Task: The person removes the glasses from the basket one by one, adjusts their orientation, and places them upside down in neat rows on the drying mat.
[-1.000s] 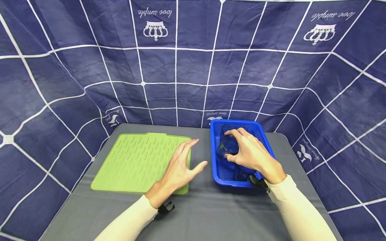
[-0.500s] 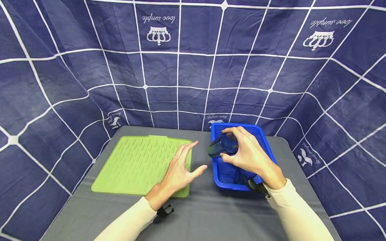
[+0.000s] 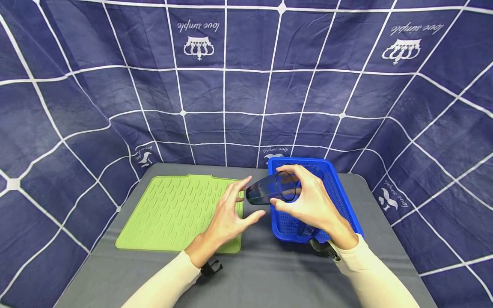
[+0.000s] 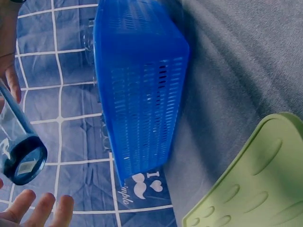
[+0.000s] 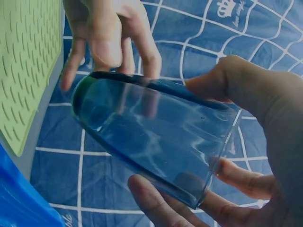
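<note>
A clear bluish drinking glass [image 3: 265, 191] lies tilted in the air, its base toward the left and its rim toward the right. My right hand [image 3: 310, 196] grips it near the rim, thumb on one side and fingers on the other, as the right wrist view shows on the glass [image 5: 151, 127]. My left hand [image 3: 231, 214] is spread, fingers and thumb apart, with the glass's base close to its fingertips. In the left wrist view the glass base [image 4: 26, 161] is just above the left fingertips [image 4: 42, 208].
A blue perforated basket [image 3: 283, 233] stands under the right hand, with more glasses [image 3: 306, 229] inside. On the left lies a green ridged drying mat [image 3: 177, 214]. Both are on a grey cloth surface [image 3: 262, 273], with a blue checked curtain [image 3: 246, 90] behind and at the sides.
My right hand has lifted the glass out of the basket and carried it left, tipping it further onto its side, toward the left hand. The left hand has stayed nearly still.
</note>
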The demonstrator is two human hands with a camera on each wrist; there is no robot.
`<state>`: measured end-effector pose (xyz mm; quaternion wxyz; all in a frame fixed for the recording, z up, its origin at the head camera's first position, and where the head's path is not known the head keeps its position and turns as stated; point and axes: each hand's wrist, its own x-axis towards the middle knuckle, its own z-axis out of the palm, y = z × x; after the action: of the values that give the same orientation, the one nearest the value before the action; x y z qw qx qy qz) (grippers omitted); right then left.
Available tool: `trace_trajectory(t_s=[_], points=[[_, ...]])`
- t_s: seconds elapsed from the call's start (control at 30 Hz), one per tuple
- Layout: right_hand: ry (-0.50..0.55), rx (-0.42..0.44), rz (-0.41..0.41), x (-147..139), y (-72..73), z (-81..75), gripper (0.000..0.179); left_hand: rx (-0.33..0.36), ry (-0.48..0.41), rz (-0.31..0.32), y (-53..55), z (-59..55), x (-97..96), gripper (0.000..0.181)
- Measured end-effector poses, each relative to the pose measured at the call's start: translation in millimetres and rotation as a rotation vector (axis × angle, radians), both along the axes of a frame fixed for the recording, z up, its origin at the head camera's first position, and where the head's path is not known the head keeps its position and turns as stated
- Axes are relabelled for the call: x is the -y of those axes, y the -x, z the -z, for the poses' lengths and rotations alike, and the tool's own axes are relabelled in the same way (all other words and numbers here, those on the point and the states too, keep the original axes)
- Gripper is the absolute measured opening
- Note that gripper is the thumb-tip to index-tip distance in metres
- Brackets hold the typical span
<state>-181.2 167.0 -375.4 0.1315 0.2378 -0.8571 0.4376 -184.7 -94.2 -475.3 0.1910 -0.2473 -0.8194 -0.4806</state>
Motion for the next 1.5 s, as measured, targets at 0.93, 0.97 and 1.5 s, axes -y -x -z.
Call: trace_trajectory(t_s=[0.93,0.97,1.5], points=[[0.449,0.247,-0.106,14.7,-15.6,32.6,0.071,-0.065,-0.211,0.063,-11.4,-4.1,-4.8,0.085],[0.462,0.255,-0.109,14.9,-15.9,33.3,0.071,-0.063,-0.233,0.074,-11.7,-3.9,-5.1,0.084],[0.475,0.283,-0.1,17.5,-18.0,41.9,0.069,-0.094,-0.265,0.087,-15.2,-4.6,-0.1,0.076]])
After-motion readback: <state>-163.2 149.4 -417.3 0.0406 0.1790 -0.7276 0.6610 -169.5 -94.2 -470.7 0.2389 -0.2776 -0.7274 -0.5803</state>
